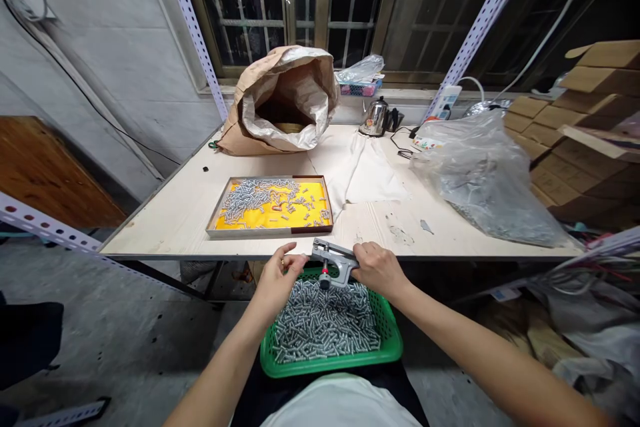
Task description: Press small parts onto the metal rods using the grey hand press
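My right hand (379,269) is wrapped round the handles of silver-grey hand pliers (343,265), which have a red ring and a dark knob on the underside. At the jaw end of the pliers, my left hand (280,279) is closed in a pinch; whatever is between thumb and finger is too small to make out. Below both hands a green plastic basket (330,365) rests on my lap, filled with small silver spring-like metal pieces (325,327). Just beyond my hands, a shallow tray (250,232) with a yellow bottom holds more small silver pieces, heaped toward its left.
Behind the tray an open brown paper sack (240,110) stands on the pale table (165,213). A steel kettle (375,117) and white cloth (373,170) are to its right. Farther right lie a clear plastic bag (480,173) of small parts and stacked cardboard boxes (590,147).
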Tool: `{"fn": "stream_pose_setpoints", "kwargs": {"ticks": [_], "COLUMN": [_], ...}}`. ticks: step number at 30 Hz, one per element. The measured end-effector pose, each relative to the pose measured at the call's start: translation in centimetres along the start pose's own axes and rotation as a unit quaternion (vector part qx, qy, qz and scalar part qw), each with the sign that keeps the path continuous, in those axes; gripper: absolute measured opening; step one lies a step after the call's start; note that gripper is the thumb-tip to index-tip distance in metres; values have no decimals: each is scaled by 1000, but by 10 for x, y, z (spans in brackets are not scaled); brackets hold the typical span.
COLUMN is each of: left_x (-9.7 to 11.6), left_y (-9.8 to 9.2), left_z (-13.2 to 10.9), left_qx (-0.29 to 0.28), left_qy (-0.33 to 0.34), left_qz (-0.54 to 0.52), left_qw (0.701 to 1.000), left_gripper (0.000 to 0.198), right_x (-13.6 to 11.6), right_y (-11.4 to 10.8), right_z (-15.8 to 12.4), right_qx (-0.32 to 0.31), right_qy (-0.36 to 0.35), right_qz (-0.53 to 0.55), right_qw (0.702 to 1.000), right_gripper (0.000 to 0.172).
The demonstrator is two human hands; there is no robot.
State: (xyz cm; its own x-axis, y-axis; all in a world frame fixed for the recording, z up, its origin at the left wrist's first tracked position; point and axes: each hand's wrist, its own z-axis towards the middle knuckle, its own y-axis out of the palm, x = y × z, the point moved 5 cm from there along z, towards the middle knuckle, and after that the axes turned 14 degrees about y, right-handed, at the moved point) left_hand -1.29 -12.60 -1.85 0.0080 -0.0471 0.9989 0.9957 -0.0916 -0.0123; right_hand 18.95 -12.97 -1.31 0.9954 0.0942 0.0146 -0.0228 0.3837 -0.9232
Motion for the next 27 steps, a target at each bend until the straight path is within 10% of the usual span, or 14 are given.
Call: {"fn": "stream_pose_setpoints", "kwargs": {"ticks": [11,22,27], "left_x": [-5,-1,13], "left_y": [24,6,-17], "left_z": [-13,-28,-2], "left_qx": [-109,-14,-111], "left_qy": [-57,98,148], "left_qz": [12,105,295], "left_qw": [992,989,938], "left_gripper": [25,23,17], "right_x": [-3,-2,18], "right_y": [-27,-33,-26], "right_z": [5,-23,-37], "right_qx": [41,127,113], "right_qy": [38,73,82], "right_qz": [-11,32,27], "right_qw": [998,989,990], "right_gripper": [17,38,37]}}
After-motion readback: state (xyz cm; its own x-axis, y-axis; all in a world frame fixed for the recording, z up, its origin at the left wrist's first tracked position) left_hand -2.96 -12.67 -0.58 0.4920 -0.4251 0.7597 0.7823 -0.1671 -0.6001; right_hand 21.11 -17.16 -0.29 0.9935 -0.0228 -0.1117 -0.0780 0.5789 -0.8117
